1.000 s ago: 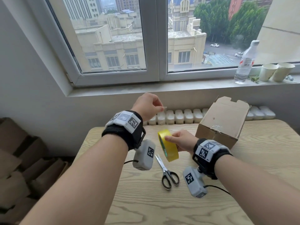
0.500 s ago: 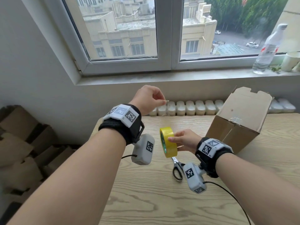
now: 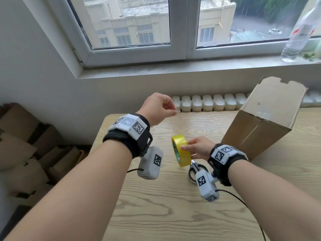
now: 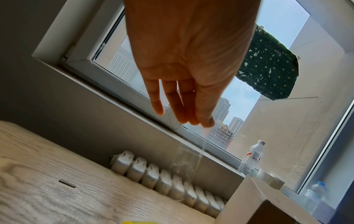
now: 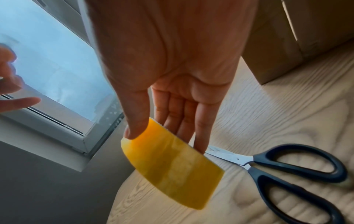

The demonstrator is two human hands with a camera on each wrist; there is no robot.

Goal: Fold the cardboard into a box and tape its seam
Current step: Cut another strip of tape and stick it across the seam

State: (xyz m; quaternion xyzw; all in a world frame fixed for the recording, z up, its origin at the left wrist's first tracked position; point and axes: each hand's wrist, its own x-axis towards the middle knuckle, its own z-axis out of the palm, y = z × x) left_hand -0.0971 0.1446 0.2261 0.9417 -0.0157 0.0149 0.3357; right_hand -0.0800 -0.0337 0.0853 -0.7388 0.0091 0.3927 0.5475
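My right hand (image 3: 190, 149) holds a yellow tape roll (image 3: 180, 151) upright above the table, thumb on its outer face and fingers behind it. The right wrist view shows that hand (image 5: 164, 136) pinching the roll (image 5: 172, 166). My left hand (image 3: 171, 110) is raised higher and farther back, pinching the end of a clear tape strip (image 4: 185, 159) that hangs down from the fingertips (image 4: 206, 124) towards the roll. The folded brown cardboard box (image 3: 265, 119) stands tilted at the right, flaps up, apart from both hands.
Black-handled scissors (image 5: 287, 166) lie on the wooden table (image 3: 173, 214) under my right wrist. A water bottle (image 3: 298, 32) stands on the windowsill. A white radiator (image 3: 208, 102) runs behind the table. Flattened cardboard (image 3: 26, 145) is piled on the floor at the left.
The head view has swung left and down, so the box sits farther right in frame. Both hands keep nearly the same pose, left pinching the tape end, right holding the roll.
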